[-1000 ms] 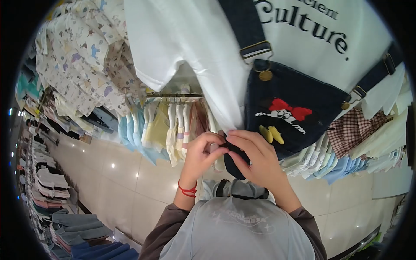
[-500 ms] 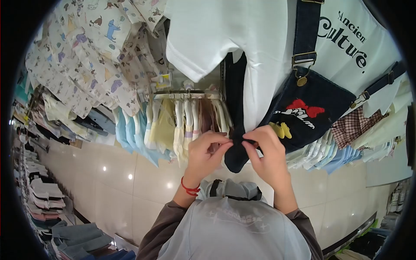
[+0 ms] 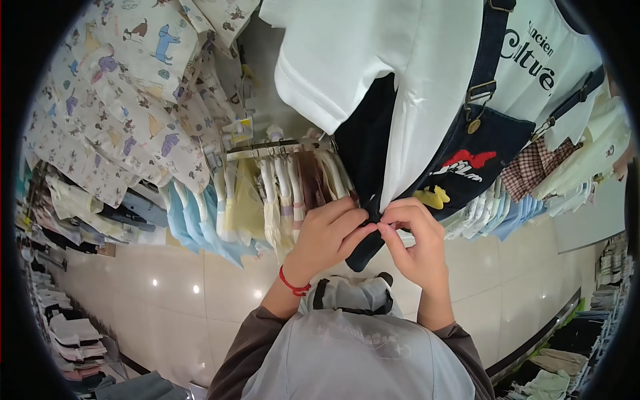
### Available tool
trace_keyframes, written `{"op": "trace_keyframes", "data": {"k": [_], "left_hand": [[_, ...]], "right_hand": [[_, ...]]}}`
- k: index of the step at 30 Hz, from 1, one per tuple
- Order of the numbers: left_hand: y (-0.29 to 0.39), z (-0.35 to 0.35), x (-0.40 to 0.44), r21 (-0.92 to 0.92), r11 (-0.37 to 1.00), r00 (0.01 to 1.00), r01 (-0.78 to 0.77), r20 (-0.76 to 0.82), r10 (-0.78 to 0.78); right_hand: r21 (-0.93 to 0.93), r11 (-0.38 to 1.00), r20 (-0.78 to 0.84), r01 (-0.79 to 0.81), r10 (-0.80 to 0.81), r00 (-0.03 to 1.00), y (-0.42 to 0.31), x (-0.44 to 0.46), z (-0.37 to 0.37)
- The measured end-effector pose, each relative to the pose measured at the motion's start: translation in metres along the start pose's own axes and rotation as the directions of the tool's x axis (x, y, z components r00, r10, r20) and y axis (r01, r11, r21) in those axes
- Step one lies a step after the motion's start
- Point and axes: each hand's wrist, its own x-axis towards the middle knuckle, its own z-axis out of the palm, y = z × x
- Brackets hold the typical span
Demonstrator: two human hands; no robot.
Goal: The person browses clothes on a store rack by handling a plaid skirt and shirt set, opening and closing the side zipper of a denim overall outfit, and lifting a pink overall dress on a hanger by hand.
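Dark denim overalls (image 3: 499, 128) with a red bow and yellow patch hang over a white T-shirt (image 3: 427, 93) lettered "Culture". My left hand (image 3: 331, 232), a red cord bracelet (image 3: 293, 283) at its wrist, pinches the dark cloth at the side opening of the overalls. From the other side my right hand (image 3: 415, 245) grips the same edge between thumb and forefinger. The fingertips of both hands almost touch. What lies right between them, a button or just cloth, is too small to make out. Below the hands hangs the lower part of the dark cloth.
Dog-print garments (image 3: 127, 113) hang at the upper left. Behind my hands, small clothes on white hangers (image 3: 270, 187) fill a rail (image 3: 273, 148). More clothes (image 3: 497, 203) hang at the right. Folded stacks (image 3: 75, 337) line the lower left, above a shiny tiled floor (image 3: 173, 287).
My hands have come closer together at the edge of the overalls, the left moving right. The dark side panel under the sleeve shows wider, and the whole view has tilted slightly.
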Motion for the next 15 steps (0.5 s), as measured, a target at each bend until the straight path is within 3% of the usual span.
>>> {"op": "trace_keyframes", "data": {"k": [6,9,15], "left_hand": [[-0.011,-0.008,-0.014,-0.091,0.989,0.989,0.114,-0.087,-0.122],[-0.017,-0.012,-0.019,-0.09,0.993,0.984,0.072,-0.154,-0.086],[-0.007,-0.005,-0.024,-0.127,0.988,0.988,0.088,-0.119,-0.103]], "right_hand": [[0.064,0.995,-0.08,-0.072,0.077,0.994,0.01,-0.004,0.003],[0.102,0.986,-0.085,-0.129,0.138,0.987,0.011,-0.005,0.002],[0.098,0.995,0.005,-0.029,0.029,1.0,0.005,-0.002,0.007]]}}
